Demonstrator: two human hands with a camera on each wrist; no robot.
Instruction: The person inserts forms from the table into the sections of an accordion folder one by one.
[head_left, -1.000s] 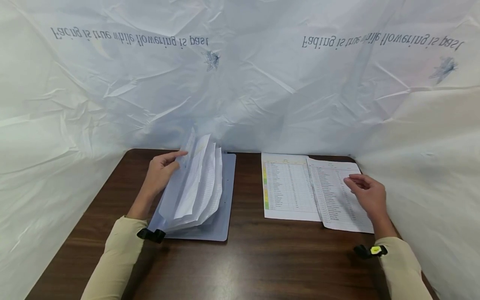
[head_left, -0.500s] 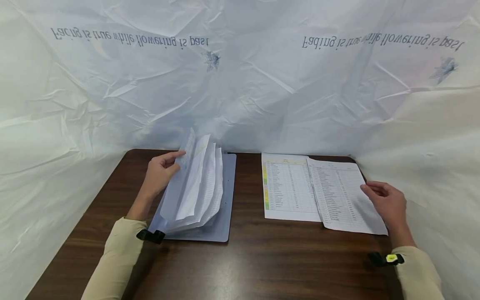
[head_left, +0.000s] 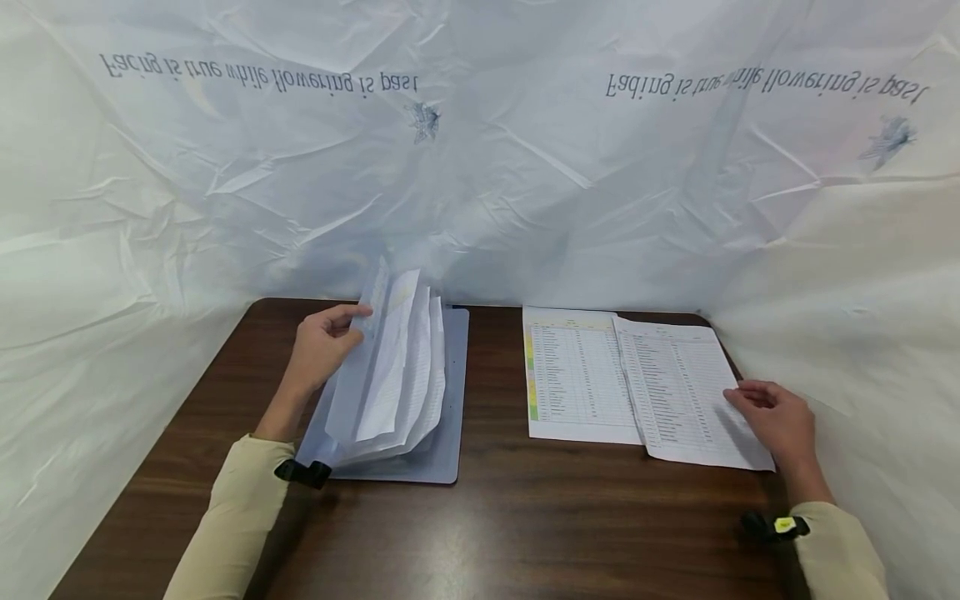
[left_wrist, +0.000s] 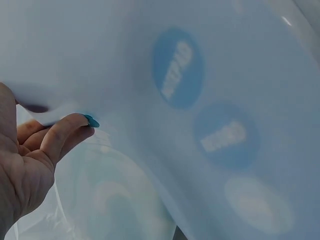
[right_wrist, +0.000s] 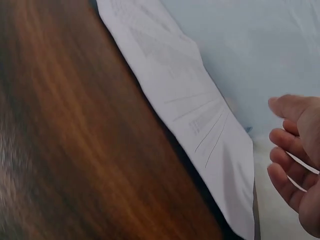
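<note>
In the head view a translucent plastic folder point(head_left: 452, 400) lies on the table at the left. Its front cover point(head_left: 352, 375) is lifted, and several loose white sheets point(head_left: 408, 375) fan out inside. My left hand point(head_left: 321, 343) pinches the cover's edge between thumb and fingers; the left wrist view shows the bluish cover point(left_wrist: 150, 75) with blurred oval marks. My right hand point(head_left: 776, 421) is by the right edge of a printed sheet point(head_left: 675, 383). Its fingers point(right_wrist: 287, 140) are loosely curled, with nothing between them, apart from the paper in the right wrist view.
A second printed sheet point(head_left: 581, 375), with yellow and green marks down its left side, lies beside the first. Brown wood table point(head_left: 480, 533) spreads below. White plastic sheeting point(head_left: 487, 183) with lettering hangs behind and along both sides.
My right hand has moved right and a little down, from over the printed sheet to its right edge. The left hand stays on the cover, which has shifted only slightly.
</note>
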